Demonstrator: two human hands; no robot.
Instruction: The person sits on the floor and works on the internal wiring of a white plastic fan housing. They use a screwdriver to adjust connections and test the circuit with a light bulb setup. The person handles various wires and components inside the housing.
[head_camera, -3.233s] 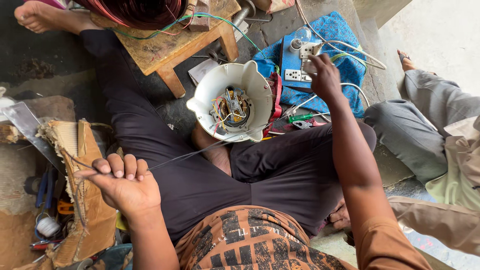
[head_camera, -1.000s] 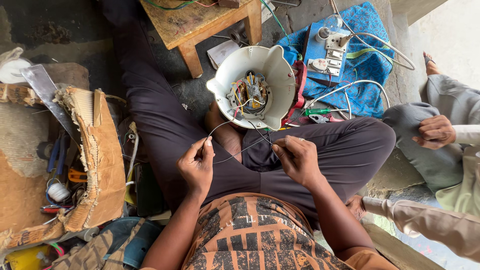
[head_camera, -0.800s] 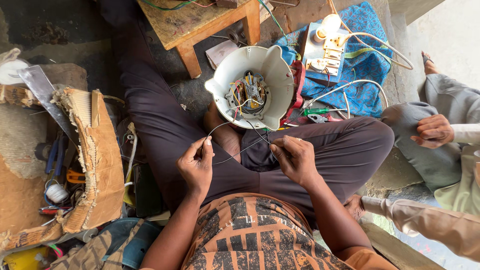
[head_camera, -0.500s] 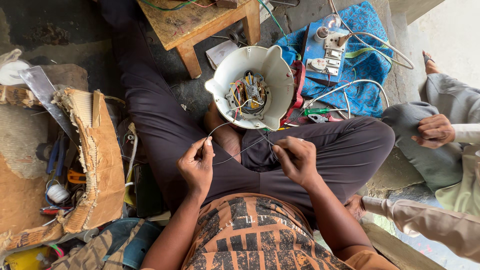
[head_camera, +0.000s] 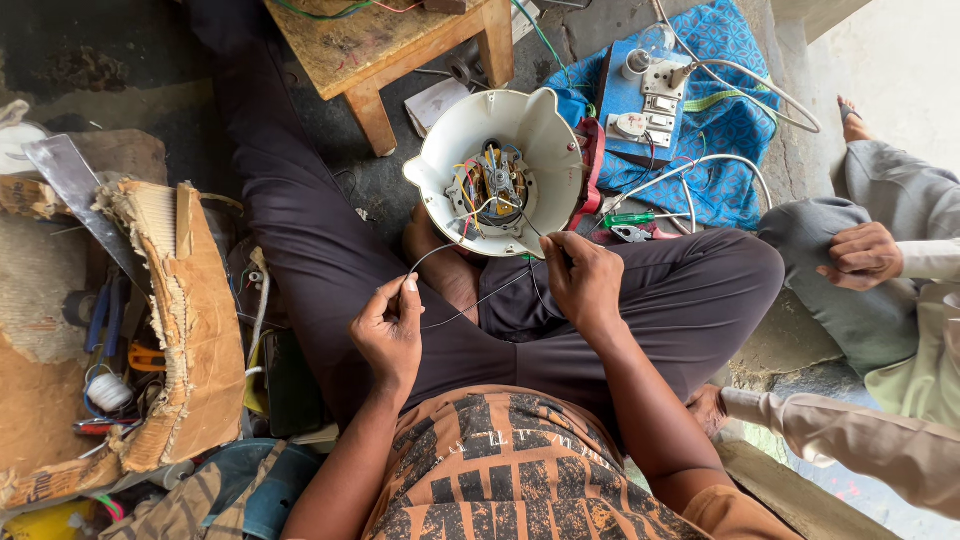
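Observation:
I sit cross-legged with a white round appliance housing (head_camera: 545, 130) upside down between my feet, its motor and coloured wiring (head_camera: 492, 190) exposed. Thin wires (head_camera: 470, 305) run from it to both hands. My left hand (head_camera: 390, 330) pinches one wire end between thumb and fingers above my left thigh. My right hand (head_camera: 585, 280) pinches another wire just below the housing's rim. The two hands are a short gap apart.
A wooden stool (head_camera: 390, 50) stands beyond my left knee. A torn cardboard box (head_camera: 190, 330) with pliers and tools lies at left. A blue cloth (head_camera: 720, 110) holds a switch board (head_camera: 645, 100) and cables. Another person (head_camera: 880, 260) sits at right.
Three seconds ago my right hand was at the switch board and my left hand out by the box. Both have since come to the wires in my lap and have held almost still for the last second.

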